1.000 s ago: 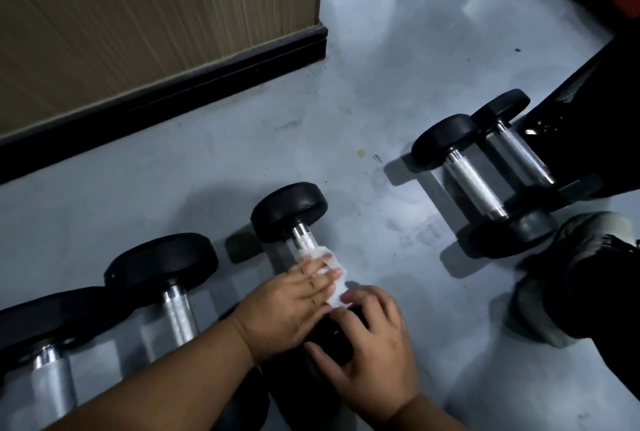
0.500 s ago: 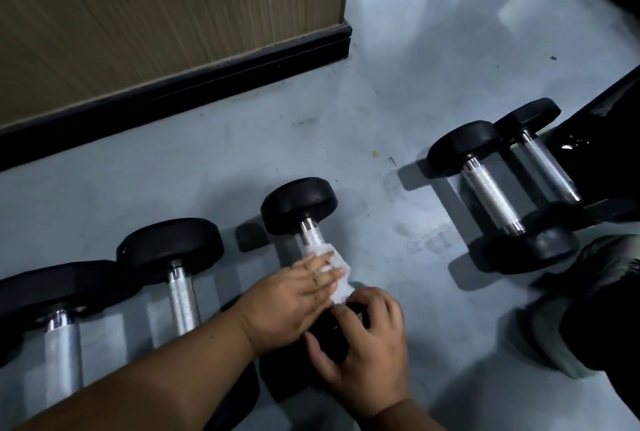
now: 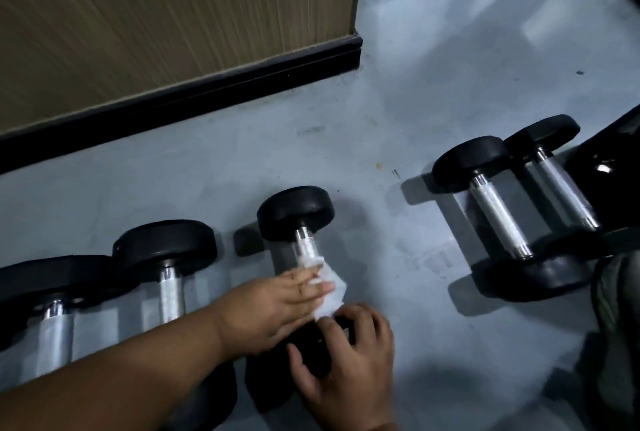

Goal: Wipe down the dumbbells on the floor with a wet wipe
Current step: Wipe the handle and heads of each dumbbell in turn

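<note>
Now left hand (image 3: 273,309) presses wet wipe (image 3: 329,287) onto dumbbell (image 3: 301,222) handle; right hand (image 3: 346,368) seemingly grips its near head.

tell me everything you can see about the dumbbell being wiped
The dumbbell lies on the grey floor between others, with black round heads and a shiny metal handle. Its far head shows fully; the near one sits under the right hand. The left hand presses a white wet wipe around the handle's near part.
</note>
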